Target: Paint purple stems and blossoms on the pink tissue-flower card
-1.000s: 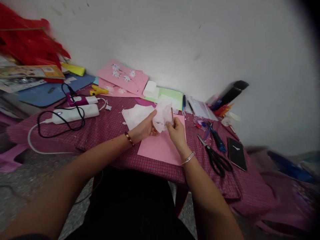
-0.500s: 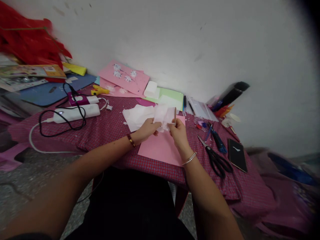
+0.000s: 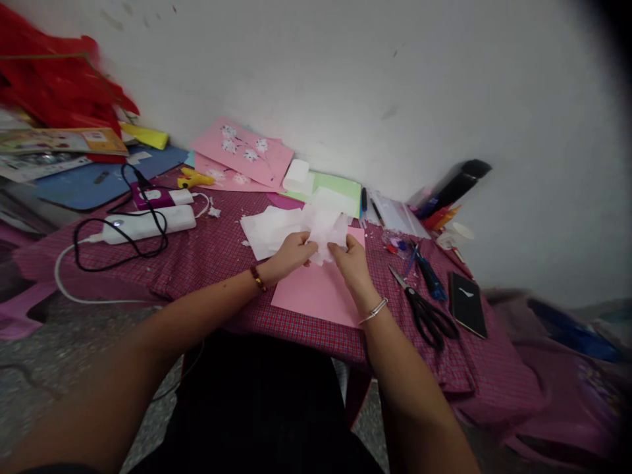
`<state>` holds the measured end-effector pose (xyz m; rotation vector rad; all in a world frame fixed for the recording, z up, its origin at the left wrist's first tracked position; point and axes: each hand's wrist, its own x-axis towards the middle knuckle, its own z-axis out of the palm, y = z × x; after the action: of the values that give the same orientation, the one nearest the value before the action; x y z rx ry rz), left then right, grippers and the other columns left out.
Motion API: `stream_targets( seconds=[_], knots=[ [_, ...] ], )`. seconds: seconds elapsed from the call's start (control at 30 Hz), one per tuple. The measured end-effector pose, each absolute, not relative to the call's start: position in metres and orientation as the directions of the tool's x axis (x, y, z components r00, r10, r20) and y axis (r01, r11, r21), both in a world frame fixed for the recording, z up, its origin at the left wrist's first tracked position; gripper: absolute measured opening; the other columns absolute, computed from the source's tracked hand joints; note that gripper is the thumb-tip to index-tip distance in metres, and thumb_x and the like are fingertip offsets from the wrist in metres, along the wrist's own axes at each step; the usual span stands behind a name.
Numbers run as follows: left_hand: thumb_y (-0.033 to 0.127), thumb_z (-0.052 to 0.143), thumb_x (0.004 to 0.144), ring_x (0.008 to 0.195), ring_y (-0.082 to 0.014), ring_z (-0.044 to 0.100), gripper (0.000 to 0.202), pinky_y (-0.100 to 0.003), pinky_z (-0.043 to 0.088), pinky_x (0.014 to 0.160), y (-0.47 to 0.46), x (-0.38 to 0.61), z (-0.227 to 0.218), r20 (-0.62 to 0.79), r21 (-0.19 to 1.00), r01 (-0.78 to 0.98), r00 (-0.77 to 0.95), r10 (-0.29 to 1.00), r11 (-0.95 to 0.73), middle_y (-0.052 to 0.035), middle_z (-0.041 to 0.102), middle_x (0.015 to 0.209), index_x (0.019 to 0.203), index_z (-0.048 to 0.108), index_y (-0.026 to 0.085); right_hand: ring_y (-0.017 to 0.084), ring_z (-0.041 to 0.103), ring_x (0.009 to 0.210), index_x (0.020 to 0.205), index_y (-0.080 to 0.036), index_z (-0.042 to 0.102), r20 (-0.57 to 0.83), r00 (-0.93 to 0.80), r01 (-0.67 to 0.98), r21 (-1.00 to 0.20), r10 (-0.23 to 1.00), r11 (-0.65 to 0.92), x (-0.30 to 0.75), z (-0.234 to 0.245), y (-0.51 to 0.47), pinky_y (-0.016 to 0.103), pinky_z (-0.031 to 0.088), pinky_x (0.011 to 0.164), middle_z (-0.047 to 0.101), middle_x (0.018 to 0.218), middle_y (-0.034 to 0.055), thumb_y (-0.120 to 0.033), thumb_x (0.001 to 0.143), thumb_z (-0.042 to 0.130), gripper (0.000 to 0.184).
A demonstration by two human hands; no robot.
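Observation:
Both hands meet over the pink paper sheet (image 3: 316, 293) on the checked red tablecloth (image 3: 212, 253). My left hand (image 3: 289, 255) pinches the left side of a crumpled piece of white tissue paper (image 3: 326, 228). My right hand (image 3: 351, 261) grips its right side with closed fingers. The tissue is held low, just above the pink sheet. More flat white tissue (image 3: 266, 229) lies on the cloth behind my left hand.
Black scissors (image 3: 424, 313), a blue cutter (image 3: 428, 276) and a black phone (image 3: 467, 304) lie to the right. A white power strip (image 3: 145, 224) with black cable and a yellow glue gun (image 3: 195, 178) sit left. Pink flower cards (image 3: 244, 153), green paper (image 3: 340, 187) and a black bottle (image 3: 457, 184) line the wall.
The hands have lowered the tissue toward the pink sheet. The thin stick seen upright in my right hand earlier no longer shows.

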<state>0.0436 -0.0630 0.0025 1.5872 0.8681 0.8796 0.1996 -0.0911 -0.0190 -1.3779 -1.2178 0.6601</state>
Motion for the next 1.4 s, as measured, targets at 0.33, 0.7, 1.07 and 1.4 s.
stream_targets(
  seconds=[0.33,0.7,1.07,1.4],
  knots=[
    [0.018,0.050,0.076,0.059,-0.0099,0.053,0.015,-0.019,0.042,0.051,-0.066,0.047,0.000,0.160,0.969,0.090,0.482,0.862,-0.230,-0.0026,0.061,0.070,0.083,0.062,0.012,0.012,0.045,0.055,0.089,-0.018,0.058,0.128,0.235,0.176,-0.981,0.964,0.087,0.193,-0.013,-0.096,0.025,0.038,0.052,0.057,0.068,-0.0021,-0.038,0.070,0.064,0.028],
    [0.019,0.051,0.073,0.051,-0.0092,0.049,0.009,-0.021,0.041,0.047,-0.062,0.045,-0.002,0.094,0.990,0.054,0.447,0.890,-0.132,-0.0016,0.056,0.061,0.073,0.057,0.012,0.012,0.044,0.058,0.080,-0.019,0.053,0.276,0.299,0.358,-0.920,0.914,0.160,0.198,-0.012,-0.095,0.024,0.037,0.056,0.053,0.069,-0.0032,-0.029,0.071,0.057,0.014],
    [0.042,0.055,0.085,0.047,-0.0101,0.051,0.030,-0.023,0.043,0.047,-0.069,0.047,-0.004,-0.055,0.998,0.042,0.579,0.813,0.038,-0.0019,0.057,0.058,0.077,0.059,0.014,0.012,0.042,0.059,0.074,-0.021,0.049,0.339,0.263,0.400,-0.890,0.903,0.217,0.191,-0.005,-0.102,0.025,0.033,0.055,0.047,0.066,-0.0043,-0.027,0.074,0.056,0.009],
    [0.028,0.047,0.090,0.044,-0.0082,0.048,0.027,-0.023,0.039,0.046,-0.067,0.046,0.000,0.009,0.997,0.057,0.523,0.852,-0.045,-0.0016,0.055,0.058,0.068,0.053,0.014,0.012,0.044,0.060,0.078,-0.019,0.053,0.331,0.342,0.398,-0.899,0.880,0.184,0.200,-0.008,-0.097,0.026,0.037,0.057,0.053,0.070,-0.0024,-0.027,0.073,0.057,0.010]
  ],
)
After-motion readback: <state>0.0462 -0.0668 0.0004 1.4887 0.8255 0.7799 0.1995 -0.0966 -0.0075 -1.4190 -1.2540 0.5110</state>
